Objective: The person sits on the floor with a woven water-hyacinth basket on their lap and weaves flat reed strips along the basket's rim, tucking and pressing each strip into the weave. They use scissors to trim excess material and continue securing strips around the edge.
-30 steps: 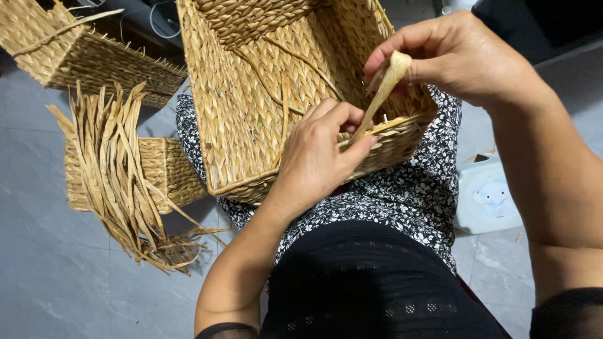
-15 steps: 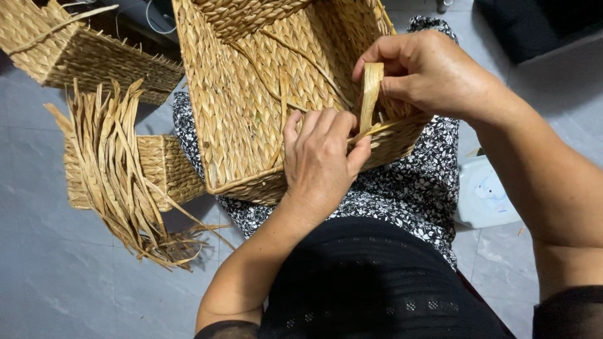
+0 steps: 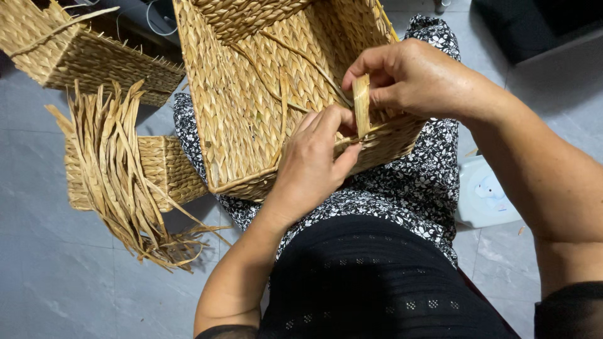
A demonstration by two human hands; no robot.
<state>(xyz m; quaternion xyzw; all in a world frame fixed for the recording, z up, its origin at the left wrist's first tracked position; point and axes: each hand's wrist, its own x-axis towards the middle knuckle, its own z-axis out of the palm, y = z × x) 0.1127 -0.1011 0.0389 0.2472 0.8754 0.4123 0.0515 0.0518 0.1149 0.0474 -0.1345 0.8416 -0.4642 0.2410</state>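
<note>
A large woven straw basket (image 3: 245,119) rests on my lap, its open side facing me. My right hand (image 3: 414,78) pinches a flat straw strand (image 3: 361,110) that stands upright at the basket's near rim. My left hand (image 3: 317,160) presses on that rim just below, its thumb and fingers gripping the weave where the strand goes in. Loose strands lie inside the basket.
A bundle of loose straw strands (image 3: 119,169) lies over a small woven basket (image 3: 166,169) on the grey tiled floor at left. Another woven basket (image 3: 75,50) sits at upper left. A white plastic object (image 3: 487,194) lies on the floor at right.
My right hand has moved left and down with the strand, bringing it from a slant to upright at the rim. My left hand has stayed on the rim.
</note>
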